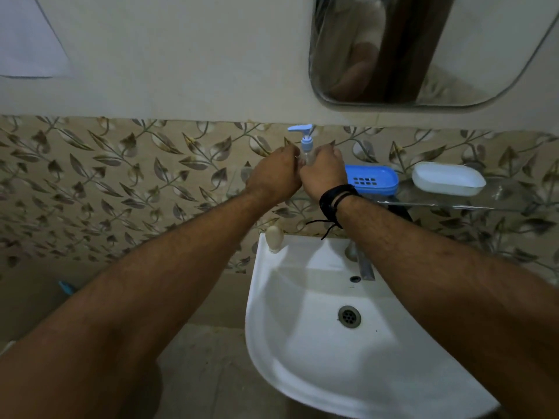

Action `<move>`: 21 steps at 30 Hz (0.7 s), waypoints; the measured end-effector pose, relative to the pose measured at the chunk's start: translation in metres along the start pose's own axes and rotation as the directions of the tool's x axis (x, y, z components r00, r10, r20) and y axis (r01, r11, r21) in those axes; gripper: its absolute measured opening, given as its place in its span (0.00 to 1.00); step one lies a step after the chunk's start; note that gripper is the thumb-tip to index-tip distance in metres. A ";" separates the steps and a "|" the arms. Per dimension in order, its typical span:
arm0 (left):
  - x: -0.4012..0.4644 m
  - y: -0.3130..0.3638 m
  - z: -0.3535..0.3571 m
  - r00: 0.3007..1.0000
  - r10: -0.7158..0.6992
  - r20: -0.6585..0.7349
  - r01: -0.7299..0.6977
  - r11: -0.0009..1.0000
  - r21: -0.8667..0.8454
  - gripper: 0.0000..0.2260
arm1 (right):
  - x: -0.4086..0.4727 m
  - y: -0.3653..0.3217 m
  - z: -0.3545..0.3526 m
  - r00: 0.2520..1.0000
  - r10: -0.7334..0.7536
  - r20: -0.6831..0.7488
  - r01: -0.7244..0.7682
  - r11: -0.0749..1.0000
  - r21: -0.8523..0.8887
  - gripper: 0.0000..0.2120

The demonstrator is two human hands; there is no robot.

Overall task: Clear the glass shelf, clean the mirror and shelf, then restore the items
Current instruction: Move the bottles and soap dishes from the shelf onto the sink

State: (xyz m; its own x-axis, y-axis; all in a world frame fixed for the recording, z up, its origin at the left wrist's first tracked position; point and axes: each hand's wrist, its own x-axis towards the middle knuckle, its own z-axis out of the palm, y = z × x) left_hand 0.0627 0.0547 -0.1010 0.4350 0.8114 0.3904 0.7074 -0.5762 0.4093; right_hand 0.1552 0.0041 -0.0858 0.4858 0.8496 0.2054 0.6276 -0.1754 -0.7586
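Gripping: left hand [273, 176] and right hand [323, 173] both curl round pump bottle [306, 146].
Shelf: glass shelf [453, 201] carries blue soap dish [373, 179], white soap dish [447, 178].

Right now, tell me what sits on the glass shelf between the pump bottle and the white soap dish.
In the head view, the blue soap dish sits on the glass shelf between the pump bottle, held by both hands, and the white soap dish.
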 end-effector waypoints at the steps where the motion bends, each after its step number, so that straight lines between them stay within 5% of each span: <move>1: -0.003 0.001 -0.001 1.000 0.002 -0.008 -0.001 1.000 0.001 0.11 | -0.003 -0.001 -0.002 1.000 -0.008 0.000 0.008 1.000 -0.003 0.17; 15: -0.087 0.027 -0.022 0.997 -0.052 -0.053 0.049 0.997 -0.056 0.15 | -0.077 0.012 -0.025 0.997 -0.038 0.068 0.030 0.994 0.107 0.16; 21: -0.126 0.028 0.003 0.993 -0.111 0.044 0.115 0.988 -0.103 0.14 | -0.105 0.052 -0.015 0.989 -0.024 0.144 0.014 0.998 0.065 0.14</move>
State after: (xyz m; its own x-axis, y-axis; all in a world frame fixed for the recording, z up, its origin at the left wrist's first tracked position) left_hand 0.0292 -0.0635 -0.1411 0.3777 0.8740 0.3057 0.6914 -0.4858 0.5347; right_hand 0.1460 -0.1020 -0.1374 0.3780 0.9164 0.1320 0.5938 -0.1306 -0.7939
